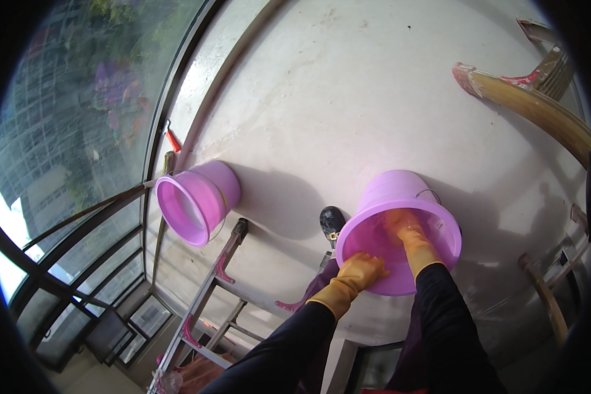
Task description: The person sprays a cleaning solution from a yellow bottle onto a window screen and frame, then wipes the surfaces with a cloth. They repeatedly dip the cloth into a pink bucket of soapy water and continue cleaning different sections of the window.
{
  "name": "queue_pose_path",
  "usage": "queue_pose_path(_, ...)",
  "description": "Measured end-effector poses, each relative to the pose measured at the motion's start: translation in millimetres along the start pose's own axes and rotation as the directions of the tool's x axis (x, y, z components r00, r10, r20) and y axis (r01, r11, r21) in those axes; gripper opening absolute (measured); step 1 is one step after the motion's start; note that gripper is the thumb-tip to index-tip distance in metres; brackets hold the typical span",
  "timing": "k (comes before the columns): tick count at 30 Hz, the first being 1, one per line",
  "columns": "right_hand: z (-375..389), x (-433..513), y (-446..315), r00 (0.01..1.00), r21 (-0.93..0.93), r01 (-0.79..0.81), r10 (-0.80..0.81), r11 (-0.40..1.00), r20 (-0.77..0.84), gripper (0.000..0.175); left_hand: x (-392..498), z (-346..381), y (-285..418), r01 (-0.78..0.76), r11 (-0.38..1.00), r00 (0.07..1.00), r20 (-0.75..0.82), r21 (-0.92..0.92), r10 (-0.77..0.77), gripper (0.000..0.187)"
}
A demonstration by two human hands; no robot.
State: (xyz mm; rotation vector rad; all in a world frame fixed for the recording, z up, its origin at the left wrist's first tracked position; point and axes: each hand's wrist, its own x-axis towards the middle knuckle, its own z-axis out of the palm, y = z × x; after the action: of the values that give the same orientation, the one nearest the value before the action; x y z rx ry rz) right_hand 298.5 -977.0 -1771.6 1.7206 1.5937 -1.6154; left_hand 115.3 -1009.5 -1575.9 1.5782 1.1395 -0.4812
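Observation:
A pink plastic bucket (393,189) with a wire handle (429,191) stands before me, its mouth facing me. My right hand (408,230), in an orange rubber glove, reaches deep inside it. The fingers are blurred there, seemingly under water. My left hand (362,268), gloved the same way, is curled over the bucket's near left rim. Its fingertips point inward, and whether they grip the rim is hidden. Off to the left, a second pink bucket (224,180) holds some pale liquid.
An aluminium stepladder (204,290) stands at lower left. By the large window (88,98), a red-handled tool (171,138) lies on the ledge, with a long pole (88,214) close by. Wooden furniture legs (527,101) rise at upper right. My black shoe (332,221) is beside the near bucket.

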Motion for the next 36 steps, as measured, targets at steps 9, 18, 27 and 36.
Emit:
queue_pose_path(9, 0, -9, -3, 0.965, -0.059, 0.175, -0.183, 0.983, -0.187, 0.058, -1, 1, -1, -0.023, 1.0, 0.999, -0.048, 0.015, 0.023, 0.028)
queue_pose_path(18, 11, 4, 7, 0.985, -0.001, 0.136, -0.135, 0.991, -0.104, 0.051, 9, 1, 0, 0.043, 0.991, 0.997, 0.058, 0.124, -0.051, 0.02)
queue_pose_path(27, -13, -30, -11, 0.995, 0.248, 0.007, 0.019, 0.969, -0.101, 0.069, 16, -4, 6, 0.032, 0.97, 0.994, 0.095, 0.24, -0.056, 0.023)
queue_pose_path(36, -18, -15, -17, 0.912, -0.03, 0.324, -0.321, 0.946, -0.257, 0.057, 17, 1, 9, 0.119, 0.966, 0.992, 0.02, 0.23, -0.127, 0.029)
